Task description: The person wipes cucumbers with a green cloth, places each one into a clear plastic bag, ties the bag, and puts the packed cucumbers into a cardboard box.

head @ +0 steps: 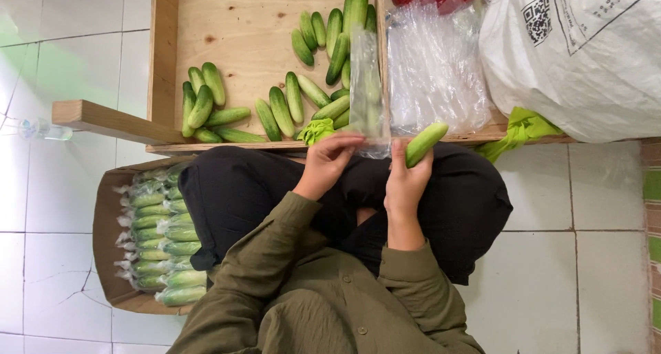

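Observation:
My right hand point(406, 183) grips a green cucumber point(425, 143) that sticks out up and to the right. Its thumb also touches the lower edge of a narrow clear plastic bag point(365, 86). My left hand point(326, 163) pinches the same bag edge from the left. The bag stands up over the wooden tray point(234, 24), in front of loose cucumbers point(281, 111). Both hands are above my crossed legs in black trousers.
A cardboard box point(105, 216) at my left holds several bagged cucumbers point(160, 244). A stack of clear bags point(434, 72) lies right of the tray, beside a large white sack point(578, 58). Green cloth point(522, 128) lies under the sack. The floor is white tile.

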